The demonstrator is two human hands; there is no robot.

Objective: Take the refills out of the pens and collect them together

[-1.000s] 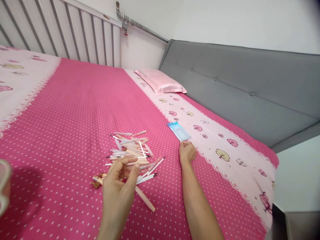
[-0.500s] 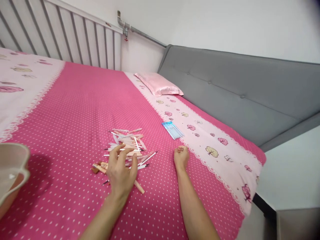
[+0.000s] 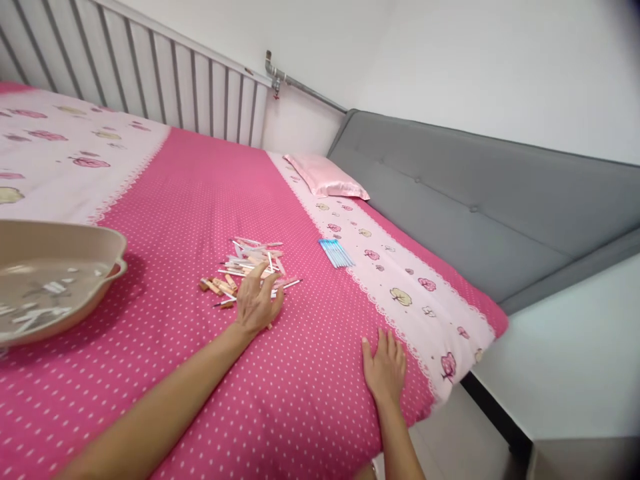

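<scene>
Many sticks (image 3: 253, 257) could scatter if the spread, seemingly empty left hand (image 3: 256, 305) mid-frame sweeps; right hand (image 3: 386, 368) splayed, empty.

The bedsheet (image 3: 300, 380) is made of matt cloth, while the pillow (image 3: 325, 176) is covered with glossy, satin-like cloth. The headboard (image 3: 500, 193) is covered with a smooth, dull material; whether cloth or leather cannot be told. The basin (image 3: 75, 241) is seen as smooth, slightly shiny plastic, the blue pens (image 3: 337, 253) also as plastic. The pipe (image 3: 313, 92) is made of dull metal.
</scene>
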